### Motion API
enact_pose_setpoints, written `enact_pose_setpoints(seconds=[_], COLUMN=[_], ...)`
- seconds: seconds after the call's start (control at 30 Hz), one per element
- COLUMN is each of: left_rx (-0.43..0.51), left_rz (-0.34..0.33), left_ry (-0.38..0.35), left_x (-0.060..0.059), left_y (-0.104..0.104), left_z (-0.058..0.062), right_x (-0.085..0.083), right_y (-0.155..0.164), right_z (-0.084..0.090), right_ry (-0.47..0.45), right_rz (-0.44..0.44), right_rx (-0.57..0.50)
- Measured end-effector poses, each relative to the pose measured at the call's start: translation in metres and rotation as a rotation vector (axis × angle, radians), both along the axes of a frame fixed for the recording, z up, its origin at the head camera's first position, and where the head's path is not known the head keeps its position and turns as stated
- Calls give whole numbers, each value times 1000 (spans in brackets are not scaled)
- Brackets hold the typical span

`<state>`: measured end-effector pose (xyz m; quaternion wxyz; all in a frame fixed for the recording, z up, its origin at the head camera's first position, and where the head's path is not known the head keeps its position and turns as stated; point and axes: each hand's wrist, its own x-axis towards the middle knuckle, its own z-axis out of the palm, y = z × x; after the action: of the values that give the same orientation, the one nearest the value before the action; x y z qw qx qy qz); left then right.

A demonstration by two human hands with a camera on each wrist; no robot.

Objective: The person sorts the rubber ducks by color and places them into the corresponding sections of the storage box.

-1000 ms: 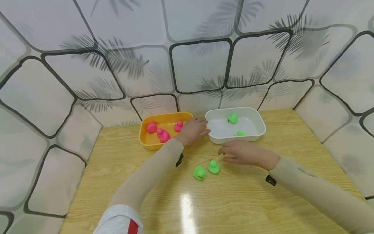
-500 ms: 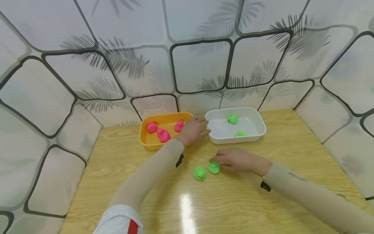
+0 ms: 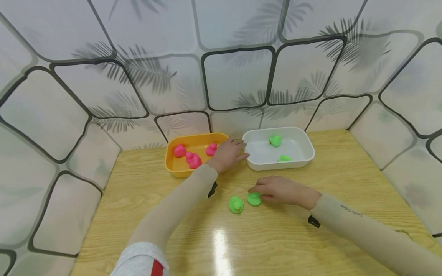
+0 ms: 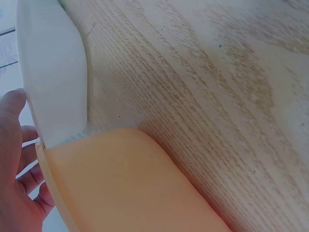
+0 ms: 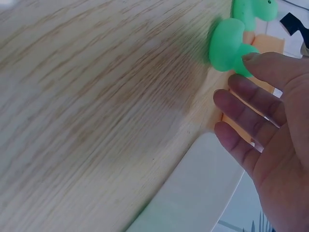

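My right hand (image 3: 281,189) pinches the head of a green rubber duck (image 3: 254,199) on the table; in the right wrist view the thumb (image 5: 265,65) lies on the duck and the other fingers spread beside it. A second green duck (image 3: 236,205) sits just to its left. My left hand (image 3: 226,153) reaches across the right end of the orange tray (image 3: 179,173), fingers loosely extended to the near rim of the white tray (image 3: 276,166). In the left wrist view those fingers (image 4: 31,176) lie along both rims where the trays meet.
Inside the orange tray are several pink ducks (image 3: 193,160). The white tray holds two green ducks, one upright (image 3: 275,140) and one low by the front wall (image 3: 284,158). A patterned wall covering (image 3: 238,80) rises behind the wooden table (image 3: 293,237).
My right hand has moved left and toward the front of the table, onto the nearer-right green duck, and now pinches it. The left hand has stayed at the trays.
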<state>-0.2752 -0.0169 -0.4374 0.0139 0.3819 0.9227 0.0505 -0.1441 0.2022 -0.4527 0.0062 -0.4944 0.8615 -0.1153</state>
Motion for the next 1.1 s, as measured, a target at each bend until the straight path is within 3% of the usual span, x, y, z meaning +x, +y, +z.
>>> enact_pose_setpoints(seconds=[0.7,1.1], left_rx=[2,0], left_rz=[3,9], left_ry=[-4,-14], left_x=[3,3], left_y=[-1,-1], left_z=[-1,2], right_x=[6,7], right_y=[17,18], right_z=[-10,-12], right_ry=[2,14], right_rz=[-62,-42], right_rx=[-81,-112])
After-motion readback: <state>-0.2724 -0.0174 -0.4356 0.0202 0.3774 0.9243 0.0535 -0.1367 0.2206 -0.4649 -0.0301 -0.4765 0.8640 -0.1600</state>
